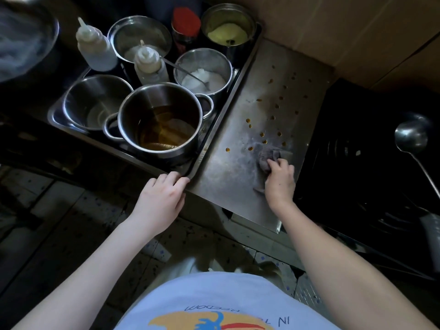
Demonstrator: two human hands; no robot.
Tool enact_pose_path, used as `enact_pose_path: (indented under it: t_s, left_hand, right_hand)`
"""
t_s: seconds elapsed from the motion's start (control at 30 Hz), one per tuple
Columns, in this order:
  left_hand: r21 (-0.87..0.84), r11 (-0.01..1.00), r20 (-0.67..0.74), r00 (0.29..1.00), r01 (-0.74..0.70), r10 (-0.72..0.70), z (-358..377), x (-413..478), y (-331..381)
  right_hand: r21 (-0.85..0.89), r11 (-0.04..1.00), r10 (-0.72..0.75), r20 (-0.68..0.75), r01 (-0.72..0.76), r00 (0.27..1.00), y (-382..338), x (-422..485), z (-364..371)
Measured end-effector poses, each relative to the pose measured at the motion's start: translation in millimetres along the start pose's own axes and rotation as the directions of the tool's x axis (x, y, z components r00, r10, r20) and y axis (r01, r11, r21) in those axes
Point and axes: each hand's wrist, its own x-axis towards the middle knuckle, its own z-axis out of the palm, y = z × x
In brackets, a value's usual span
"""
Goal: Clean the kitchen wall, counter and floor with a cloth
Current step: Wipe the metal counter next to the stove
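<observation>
i see my right hand bunched around a grey cloth, fingers curled into its crumpled, soft folds and pressing it flat against the tabletop. the tabletop is a brushed steel sheet, dull and smeared, with a hazy wiped patch around the cloth. small round amber-brown drops are scattered over it from just beside the cloth up toward the far corner, where the flat brown wall meets it.

my left hand sits at the near corner of a rectangular steel tray, fingers bent over its rolled rim, thumb lying along the tabletop edge. the tray touches the left side of the steel sheet. inside it, closest to me, stands a shiny two-handled pot holding clear brown liquid. behind it a round steel canister holds coarse white granules with a thin metal spoon leaning in it. a further canister holds pale yellow powder. a soft translucent squeeze bottle with a pointed nozzle stands between the vessels.

to the right lies a black stove, and a polished round-bowled ladle hangs over it. below, the floor is pale speckled tile, grimy and dim.
</observation>
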Motion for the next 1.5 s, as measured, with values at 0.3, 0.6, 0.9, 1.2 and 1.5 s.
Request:
enact_pose_path:
  t_s: [0.3, 0.6, 0.9, 1.2, 1.5]
  left_hand:
    - [-0.042, 0.999, -0.004, 1.0, -0.007, 0.006, -3, 2, 1]
    - [-0.078, 0.996, 0.003, 1.0, -0.03, 0.03, -1, 13, 4]
    - [-0.114, 0.993, -0.003, 0.999, 0.037, -0.037, 5, 18, 23]
    - [-0.137, 0.983, -0.011, 0.993, 0.118, -0.121, 4, 22, 40]
    - [-0.156, 0.96, 0.0, 0.972, 0.233, -0.235, -1, 14, 42]
  right_hand:
    - [-0.01, 0.942, -0.325, 0.216, 0.335, 0.921, -89, -7, 24]
    - [-0.015, 0.952, -0.295, 0.208, 0.305, 0.933, -65, 2, 15]
    - [-0.015, 0.999, -0.028, 0.048, 0.028, 0.998, -3, 22, -6]
    - [0.002, 0.919, -0.376, 0.304, 0.394, 0.875, -59, -8, 11]
    - [-0.019, 0.55, -0.761, 0.4, 0.835, 0.511, -42, -10, 7]
